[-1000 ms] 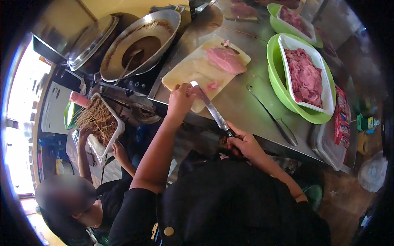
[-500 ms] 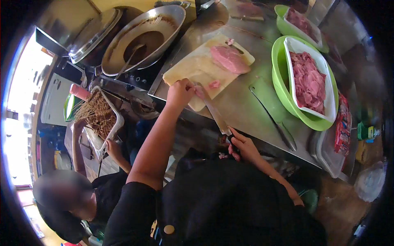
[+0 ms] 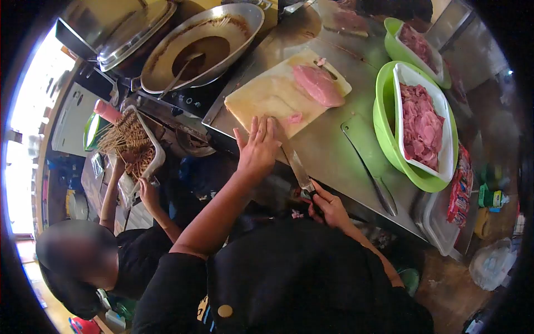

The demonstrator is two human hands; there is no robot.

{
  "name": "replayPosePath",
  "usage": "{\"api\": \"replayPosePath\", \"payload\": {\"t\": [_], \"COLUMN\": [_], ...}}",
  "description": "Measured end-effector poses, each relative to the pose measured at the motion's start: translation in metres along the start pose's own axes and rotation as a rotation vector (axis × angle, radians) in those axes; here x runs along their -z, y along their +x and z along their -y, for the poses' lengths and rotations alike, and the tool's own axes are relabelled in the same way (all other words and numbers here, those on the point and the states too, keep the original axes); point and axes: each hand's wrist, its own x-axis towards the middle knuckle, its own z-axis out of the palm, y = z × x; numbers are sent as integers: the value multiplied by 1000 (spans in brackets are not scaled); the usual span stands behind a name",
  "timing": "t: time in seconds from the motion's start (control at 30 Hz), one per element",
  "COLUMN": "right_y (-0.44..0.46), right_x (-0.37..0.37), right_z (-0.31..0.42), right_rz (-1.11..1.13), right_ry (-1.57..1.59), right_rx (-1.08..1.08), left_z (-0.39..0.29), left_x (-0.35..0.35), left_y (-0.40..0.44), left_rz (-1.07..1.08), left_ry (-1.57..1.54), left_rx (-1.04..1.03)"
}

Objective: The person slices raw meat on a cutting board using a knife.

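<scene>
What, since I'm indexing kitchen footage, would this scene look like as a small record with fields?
Left hand: fingers extended at the near edge of the cutting board, beside the knife's tip
Right hand: gripping the knife by its handle
On board: large meat piece, small scrap
Image right: green basin holding a white tray of sliced meat
Upper left: pan with brown sauce and a spoon
Co-worker: hands at a tray of skewers
Unclear: whether left fingers touch the blade
</scene>
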Motion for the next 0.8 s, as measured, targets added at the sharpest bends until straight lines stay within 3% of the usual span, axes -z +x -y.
{"api": "replayPosePath", "payload": {"t": [0.27, 0.63, 0.8], "right_y": [-12, 12, 8], "right_x": [1, -26, -21], "right_z": [5, 33, 23], "right_rz": [31, -9, -21], "right_ry": [26, 20, -174], "right_rx": [-43, -47, 103], "left_z": [7, 5, 3], "left_x": [-11, 5, 4], "left_y": [-7, -5, -6], "left_rz": [-88, 25, 14], "left_ry": [11, -10, -1], "left_rx": [-20, 14, 28]}}
